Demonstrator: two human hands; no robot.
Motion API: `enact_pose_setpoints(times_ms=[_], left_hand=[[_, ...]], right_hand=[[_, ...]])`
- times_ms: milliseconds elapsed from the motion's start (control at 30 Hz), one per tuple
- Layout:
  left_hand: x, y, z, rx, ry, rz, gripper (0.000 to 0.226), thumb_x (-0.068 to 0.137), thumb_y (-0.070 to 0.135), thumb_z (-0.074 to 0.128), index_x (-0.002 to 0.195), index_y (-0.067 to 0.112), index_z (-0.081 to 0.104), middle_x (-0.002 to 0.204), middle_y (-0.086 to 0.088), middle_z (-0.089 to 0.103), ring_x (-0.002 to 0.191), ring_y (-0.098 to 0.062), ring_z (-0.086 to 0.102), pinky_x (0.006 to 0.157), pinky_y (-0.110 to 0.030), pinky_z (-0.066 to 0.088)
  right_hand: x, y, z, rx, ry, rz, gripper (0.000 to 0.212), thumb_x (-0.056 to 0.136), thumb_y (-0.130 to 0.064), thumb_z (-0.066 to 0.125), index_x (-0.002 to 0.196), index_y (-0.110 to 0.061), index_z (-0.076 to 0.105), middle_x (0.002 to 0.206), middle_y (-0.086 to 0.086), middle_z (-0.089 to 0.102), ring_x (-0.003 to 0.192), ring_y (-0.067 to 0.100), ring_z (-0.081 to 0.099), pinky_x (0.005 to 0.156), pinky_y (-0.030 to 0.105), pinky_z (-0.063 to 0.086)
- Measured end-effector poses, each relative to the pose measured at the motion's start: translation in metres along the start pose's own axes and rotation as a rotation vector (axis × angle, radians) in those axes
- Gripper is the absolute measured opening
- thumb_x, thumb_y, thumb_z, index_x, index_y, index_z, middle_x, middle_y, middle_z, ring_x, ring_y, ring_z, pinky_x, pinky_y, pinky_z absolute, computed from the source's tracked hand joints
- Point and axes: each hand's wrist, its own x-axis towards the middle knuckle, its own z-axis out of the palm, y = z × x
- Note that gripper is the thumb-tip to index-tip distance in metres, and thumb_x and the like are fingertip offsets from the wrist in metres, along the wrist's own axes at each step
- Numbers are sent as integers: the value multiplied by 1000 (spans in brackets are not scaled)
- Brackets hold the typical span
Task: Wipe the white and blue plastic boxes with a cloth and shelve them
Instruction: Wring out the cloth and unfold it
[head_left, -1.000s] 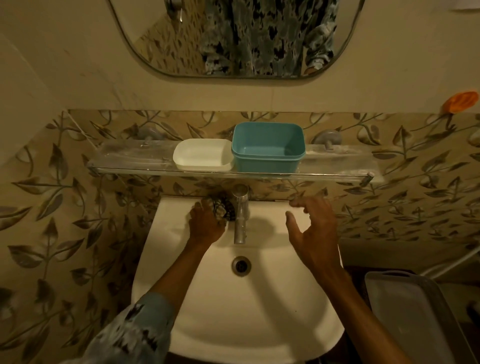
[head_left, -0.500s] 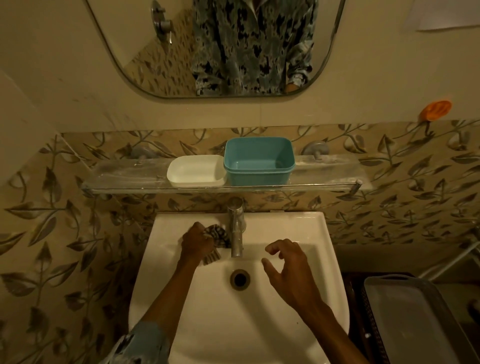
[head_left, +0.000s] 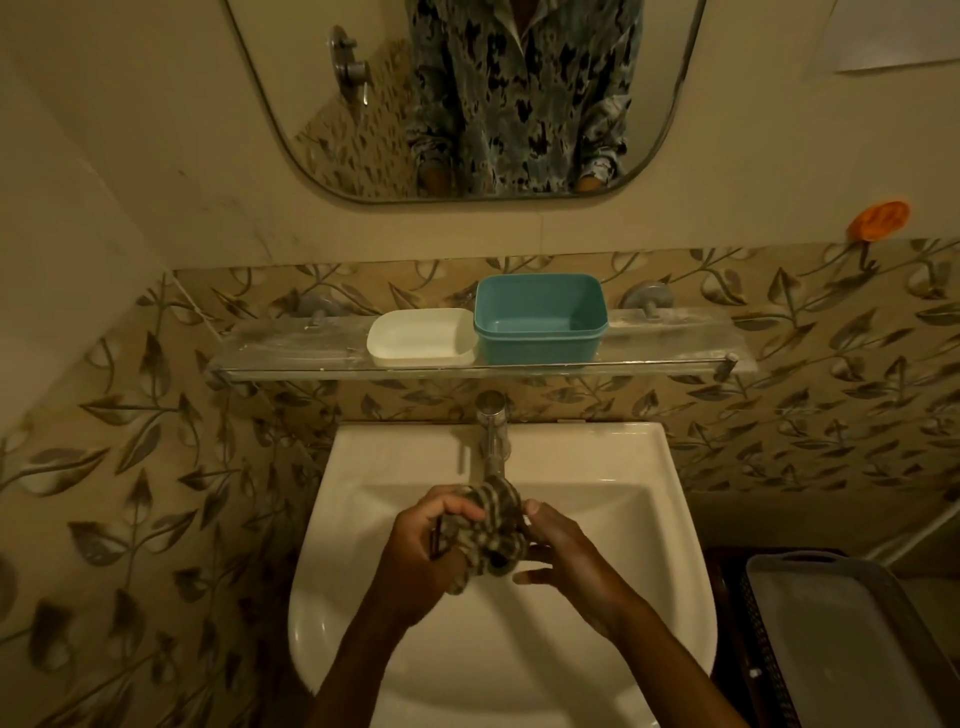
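A shallow white plastic box (head_left: 422, 336) and a deeper blue plastic box (head_left: 540, 318) stand side by side, touching, on the glass shelf (head_left: 291, 343) above the sink. Both are open on top and look empty. Over the sink bowl, below the tap, my left hand (head_left: 426, 551) grips a bunched checked cloth (head_left: 493, 525). My right hand (head_left: 566, 551) holds the cloth's right side, thumb on top and fingers beneath it. Both hands are well below the shelf.
A white sink (head_left: 363, 467) with a chrome tap (head_left: 492, 426) sits under the shelf. A mirror (head_left: 363, 130) hangs above. A grey tray (head_left: 841, 639) lies at the lower right, on a dark basket. An orange hook (head_left: 880, 219) is on the right wall.
My left hand has brought the cloth from beside the tap's base down to the middle of the bowl. My right hand, empty before, has come in and taken hold of the cloth.
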Motion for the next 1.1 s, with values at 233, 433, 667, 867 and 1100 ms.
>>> enact_pose_setpoints(times_ms=[233,433,667,867,1100], left_hand=[[-15,14,8,-288,-163,35,41,66,11,56,104,6,70,119,-12,59,115,-29,56,90,-36,50],[-19,22,12,-17,60,104,32,76,5,58,87,30,74,102,7,66,103,-15,62,79,-30,55],[-24,32,20,42,235,76,25,79,2,69,86,26,64,93,7,67,94,-7,63,71,-26,54],[-33,37,25,307,218,185,31,81,10,69,97,34,58,107,12,58,103,-7,56,76,-30,55],[-58,43,37,362,-92,382,46,78,16,67,122,22,53,126,7,49,117,-7,48,90,-13,44]], right_hand=[[-18,-21,-4,-2,-11,-230,39,91,-36,61,98,2,66,94,23,68,86,23,64,78,36,49],[-28,-34,-6,-371,144,-455,30,95,-27,54,76,-6,64,70,3,63,67,12,58,63,30,47],[-46,-53,2,-669,387,-412,48,95,-43,50,69,-3,60,63,11,62,58,19,57,62,42,52],[-66,-76,12,-65,274,-51,39,100,-46,35,89,-18,59,86,2,65,82,16,61,70,28,47],[-61,-77,1,274,216,-18,15,95,-19,55,97,-6,61,86,10,66,76,17,65,64,27,53]])
